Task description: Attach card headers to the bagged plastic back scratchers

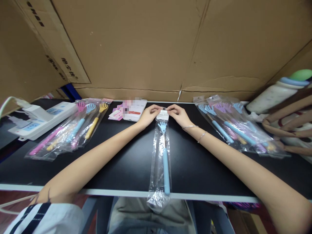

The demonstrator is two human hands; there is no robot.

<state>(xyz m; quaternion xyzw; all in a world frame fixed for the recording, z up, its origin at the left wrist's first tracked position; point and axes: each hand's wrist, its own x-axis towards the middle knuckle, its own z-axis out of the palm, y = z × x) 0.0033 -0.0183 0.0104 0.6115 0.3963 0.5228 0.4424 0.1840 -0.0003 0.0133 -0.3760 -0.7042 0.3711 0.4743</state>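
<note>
- Bag point(157, 162): print on its white label point(162, 115) too small to read.
- Phone point(135, 112): partly masked by blurred blocks.
- Bags at right point(240, 125): lower scratchers partly hidden under upper ones.
- Wooden piece point(292, 113): cut off by the right edge.
- Cable point(5, 103): cut off at left.
- Sleeve point(58, 217): cut off below.

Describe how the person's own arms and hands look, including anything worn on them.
The left hand and right hand wear no gloves. Two thin silvery bracelets circle the right forearm; the left forearm shows none, but thin dark lines mark it near a white fabric sleeve with dark navy stripes. No right sleeve is visible.
</note>
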